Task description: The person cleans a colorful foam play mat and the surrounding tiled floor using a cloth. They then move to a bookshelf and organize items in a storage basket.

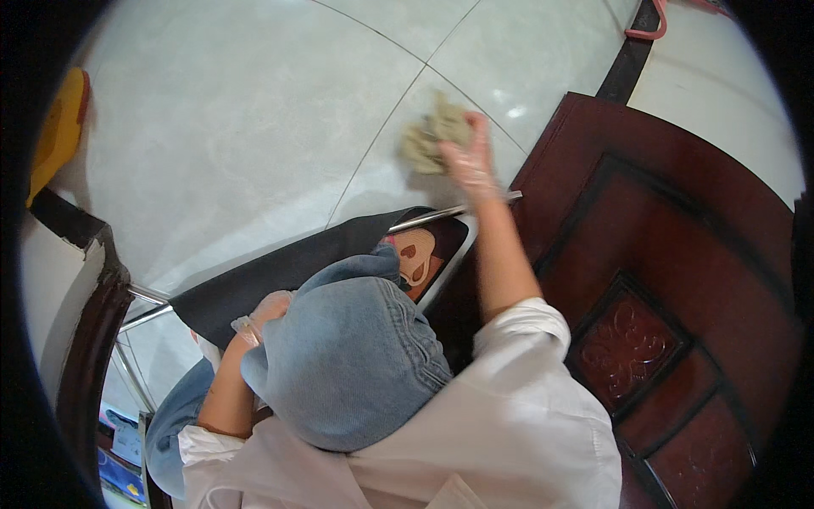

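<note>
My right hand (469, 153), in a clear plastic glove, reaches forward over the pale tiled floor (254, 127) and is closed on a crumpled olive cloth (427, 143). The cloth is blurred and seems to lie against the tiles. Beside my denim-covered knee is my left hand (272, 306), also in a clear glove, near the black mat (235, 273); its fingers are mostly hidden by the knee. The mat is folded over, and a metal rail (432, 217) runs across the patterned part at its right.
A dark red carved wooden door (661, 254) stands on the right. At left are a dark door frame (95, 331) and a yellow plastic object (60, 133). A pink object (655, 28) shows at the top right. Metal bars (133, 369) stand at lower left.
</note>
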Action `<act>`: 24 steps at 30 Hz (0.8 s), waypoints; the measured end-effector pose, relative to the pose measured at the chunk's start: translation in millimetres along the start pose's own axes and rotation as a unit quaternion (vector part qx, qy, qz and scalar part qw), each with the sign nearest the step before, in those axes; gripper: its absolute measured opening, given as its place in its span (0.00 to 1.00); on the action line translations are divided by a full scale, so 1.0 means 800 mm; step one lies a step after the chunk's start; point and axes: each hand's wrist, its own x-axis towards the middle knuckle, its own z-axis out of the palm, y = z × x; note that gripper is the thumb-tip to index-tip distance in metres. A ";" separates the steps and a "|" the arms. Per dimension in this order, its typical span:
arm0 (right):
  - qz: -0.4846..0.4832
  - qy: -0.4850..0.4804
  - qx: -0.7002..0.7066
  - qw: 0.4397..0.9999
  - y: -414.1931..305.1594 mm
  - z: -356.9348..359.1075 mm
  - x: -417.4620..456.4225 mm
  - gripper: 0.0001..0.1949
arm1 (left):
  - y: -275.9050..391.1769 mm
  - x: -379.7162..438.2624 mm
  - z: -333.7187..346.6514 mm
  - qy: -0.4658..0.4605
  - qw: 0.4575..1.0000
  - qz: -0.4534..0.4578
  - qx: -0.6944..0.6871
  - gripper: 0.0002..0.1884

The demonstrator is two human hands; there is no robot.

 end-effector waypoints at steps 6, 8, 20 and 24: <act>0.166 -0.130 -0.476 0.854 0.068 -0.116 -0.008 0.27 | -0.004 0.013 -0.004 -0.024 1.000 0.001 0.011 0.16; 0.187 -0.160 -0.462 0.852 0.069 -0.091 -0.016 0.27 | -0.002 0.012 -0.003 0.000 0.999 -0.017 0.037 0.16; -0.179 -0.287 -0.241 0.910 -0.101 0.295 -0.053 0.22 | -0.002 0.010 -0.010 -0.004 0.999 0.000 0.038 0.15; -0.211 -0.408 -0.072 0.886 -0.145 0.326 -0.028 0.23 | -0.005 -0.004 -0.008 0.014 0.999 -0.006 0.029 0.15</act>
